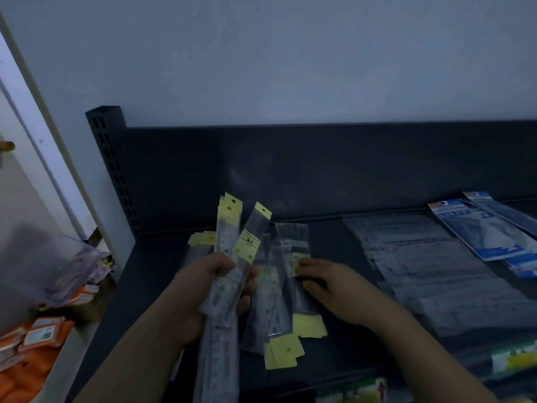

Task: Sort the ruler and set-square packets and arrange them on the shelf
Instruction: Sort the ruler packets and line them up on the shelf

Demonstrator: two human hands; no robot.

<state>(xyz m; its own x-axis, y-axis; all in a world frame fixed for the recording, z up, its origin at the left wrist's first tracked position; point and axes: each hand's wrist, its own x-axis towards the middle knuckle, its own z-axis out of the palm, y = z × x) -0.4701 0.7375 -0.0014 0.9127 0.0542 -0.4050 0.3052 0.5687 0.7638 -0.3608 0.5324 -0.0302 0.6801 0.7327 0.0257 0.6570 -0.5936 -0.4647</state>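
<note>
My left hand (203, 289) grips a fanned bundle of clear ruler packets with yellow header cards (232, 225), held upright above the dark shelf (151, 286). My right hand (331, 286) rests on more ruler packets (276, 309) lying flat on the shelf, its fingertips pinching a yellow label on one of them. A few yellow-tagged packets (202, 238) lie further back behind the bundle. Wider clear packets (421, 257) are laid in an overlapping row to the right. Blue-headed packets (488, 228) lie at the far right.
The shelf has a dark back panel (319, 167) and a slotted upright post (113, 170) at the left. Orange packets (35, 344) and a clear bag (58, 271) sit on a lower surface at the left. Green-and-yellow packets (514, 359) hang below the shelf front.
</note>
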